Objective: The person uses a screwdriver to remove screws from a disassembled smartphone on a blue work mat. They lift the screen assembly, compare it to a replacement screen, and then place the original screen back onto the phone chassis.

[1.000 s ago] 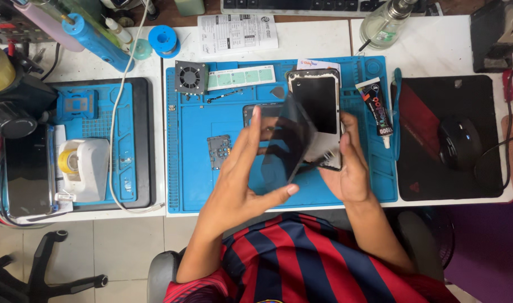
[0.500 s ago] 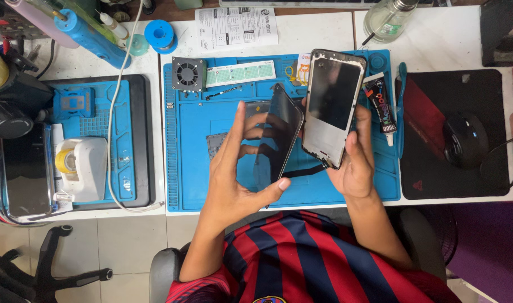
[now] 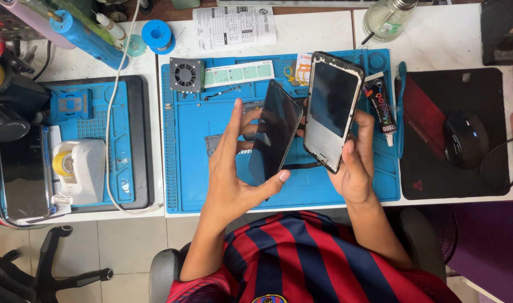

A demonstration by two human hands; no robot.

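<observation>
My left hand [image 3: 234,168] pinches a thin black phone screen panel [image 3: 276,132] by its edges, tilted upright above the blue work mat [image 3: 195,174]. My right hand [image 3: 354,163] grips a black phone body [image 3: 332,109] from below, its dark inside face turned toward me. The panel and the phone body stand side by side, close together, and a dark flex strip [image 3: 301,166] runs between their lower ends.
A black glue tube [image 3: 381,108] lies on the mat right of the phone. A small fan [image 3: 186,74] and a green strip [image 3: 238,73] sit at the mat's top. A mouse [image 3: 464,138] rests on a black pad. At left are a tape dispenser [image 3: 77,168] and a smaller blue mat.
Both hands lifted the parts up off the mat. The screen panel swung away from the phone body, and the two now stand apart side by side.
</observation>
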